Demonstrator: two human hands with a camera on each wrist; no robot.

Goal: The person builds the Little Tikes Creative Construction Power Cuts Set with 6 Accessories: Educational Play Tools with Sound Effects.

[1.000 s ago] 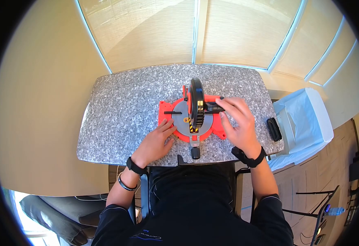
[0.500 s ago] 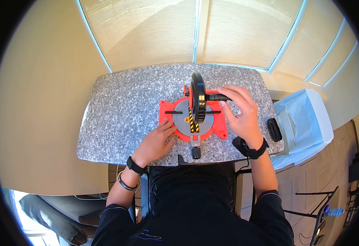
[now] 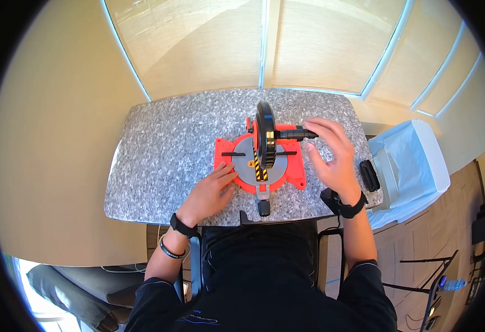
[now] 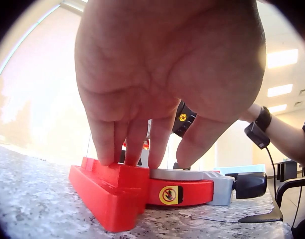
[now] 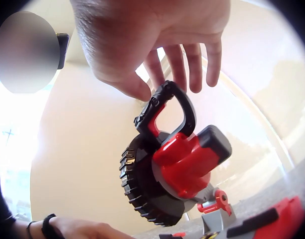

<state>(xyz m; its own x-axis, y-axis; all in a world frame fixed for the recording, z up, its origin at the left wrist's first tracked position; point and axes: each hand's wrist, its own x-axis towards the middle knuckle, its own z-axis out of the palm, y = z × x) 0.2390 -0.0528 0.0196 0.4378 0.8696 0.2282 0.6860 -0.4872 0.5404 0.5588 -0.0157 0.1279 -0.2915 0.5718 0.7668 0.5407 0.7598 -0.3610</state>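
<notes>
A red, black and grey toy miter saw point(image 3: 244, 166) stands on the speckled table, its black-guarded head point(image 3: 264, 127) raised over the round grey turntable. On the left part of its base rest the straight fingertips of my left hand point(image 3: 209, 195); the left wrist view shows them pointing down onto the red base point(image 4: 105, 194). My right hand point(image 3: 335, 160) hovers at the outer end of the black handle point(image 3: 291, 134). In the right wrist view its fingers are spread and loose around the top of the looped handle point(image 5: 190, 112), not curled round it.
A black folded object point(image 3: 370, 175) lies at the table's right edge. Beside the table stands a bin with a pale blue liner point(image 3: 419, 160). Behind the granite-patterned table point(image 3: 159, 149) are window blinds point(image 3: 331, 50), and a wall rises on the left.
The saw head, lower a second ago, has swung up and back. My right hand rose with the handle, then shifted right to its outer end with loosened fingers. The left hand stays in place.
</notes>
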